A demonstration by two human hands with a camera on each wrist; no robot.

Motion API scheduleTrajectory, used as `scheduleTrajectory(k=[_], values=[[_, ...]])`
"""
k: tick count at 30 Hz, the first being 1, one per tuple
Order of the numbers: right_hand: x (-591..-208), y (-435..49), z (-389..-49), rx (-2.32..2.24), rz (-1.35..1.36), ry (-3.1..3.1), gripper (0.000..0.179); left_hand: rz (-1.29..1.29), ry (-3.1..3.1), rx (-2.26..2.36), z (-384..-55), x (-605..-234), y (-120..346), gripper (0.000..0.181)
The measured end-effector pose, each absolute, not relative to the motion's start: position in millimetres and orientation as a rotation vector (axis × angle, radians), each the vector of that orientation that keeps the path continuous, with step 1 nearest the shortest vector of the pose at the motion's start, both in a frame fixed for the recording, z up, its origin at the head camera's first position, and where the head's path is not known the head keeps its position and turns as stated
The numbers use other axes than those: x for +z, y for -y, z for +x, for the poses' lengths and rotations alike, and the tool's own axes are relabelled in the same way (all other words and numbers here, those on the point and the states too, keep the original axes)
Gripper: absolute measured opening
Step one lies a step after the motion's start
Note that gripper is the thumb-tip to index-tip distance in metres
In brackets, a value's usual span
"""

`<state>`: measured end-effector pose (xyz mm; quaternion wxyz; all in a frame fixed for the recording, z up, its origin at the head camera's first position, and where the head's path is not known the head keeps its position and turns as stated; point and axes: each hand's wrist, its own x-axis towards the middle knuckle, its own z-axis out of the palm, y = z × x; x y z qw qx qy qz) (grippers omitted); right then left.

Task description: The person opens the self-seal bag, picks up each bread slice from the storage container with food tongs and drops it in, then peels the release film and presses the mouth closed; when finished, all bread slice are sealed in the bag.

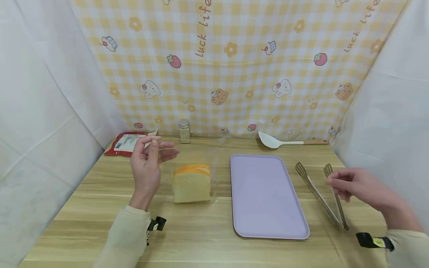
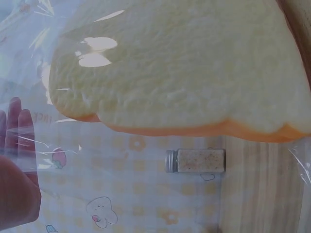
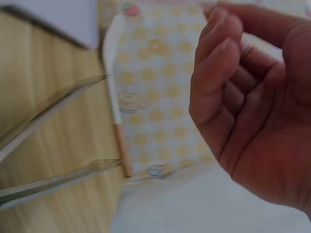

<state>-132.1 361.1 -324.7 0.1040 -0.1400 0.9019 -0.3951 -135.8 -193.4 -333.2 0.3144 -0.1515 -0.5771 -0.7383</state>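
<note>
My left hand (image 1: 147, 160) pinches the top edge of a clear plastic bag between thumb and forefinger, its other fingers extended. Inside the bag are bread slices (image 1: 192, 186) with orange crusts, standing upright to the right of the hand; they fill much of the left wrist view, where the clear plastic bag (image 2: 34, 63) stretches across the left hand's fingers. My right hand (image 1: 358, 186) is over the metal tongs (image 1: 321, 199) at the right, fingers loosely curled and holding nothing. In the right wrist view the tongs' two arms (image 3: 53, 107) lie spread, apart from that hand.
A lilac tray (image 1: 268, 197) lies between the bread and the tongs. Behind it is a white spatula (image 1: 271, 141) with a wooden handle. A small seasoning jar (image 1: 184, 132) and a red packet (image 1: 122, 143) stand along the back, before a checked cloth (image 1: 231, 74).
</note>
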Motion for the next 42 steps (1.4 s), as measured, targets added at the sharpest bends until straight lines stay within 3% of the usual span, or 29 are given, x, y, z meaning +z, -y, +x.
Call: scheduleTrajectory(k=[8, 18, 21, 25, 31, 42], values=[[-365, -331, -171, -1.028, -0.156, -2.692, 0.025, -0.384, 1.553, -1.931, -133, -335, 196, 0.015], [-392, -306, -184, -0.948, -0.109, -2.794, 0.014, -0.416, 1.543, -1.924, -133, -336, 195, 0.015], [-393, -304, -185, -0.939, -0.123, -2.789, 0.024, -0.423, 1.535, -1.929, -133, -336, 195, 0.018], [-389, -301, -185, -0.877, -0.146, -2.825, 0.039, -0.425, 1.538, -1.925, -134, -336, 196, 0.017], [-367, -276, -183, -0.84, -0.259, -2.992, 0.036, -0.42, 1.542, -1.914, -134, -336, 197, 0.015], [-314, -167, -171, -1.182, -0.615, -2.811, 0.038, -0.391, 1.573, -1.907, -132, -334, 197, 0.015]])
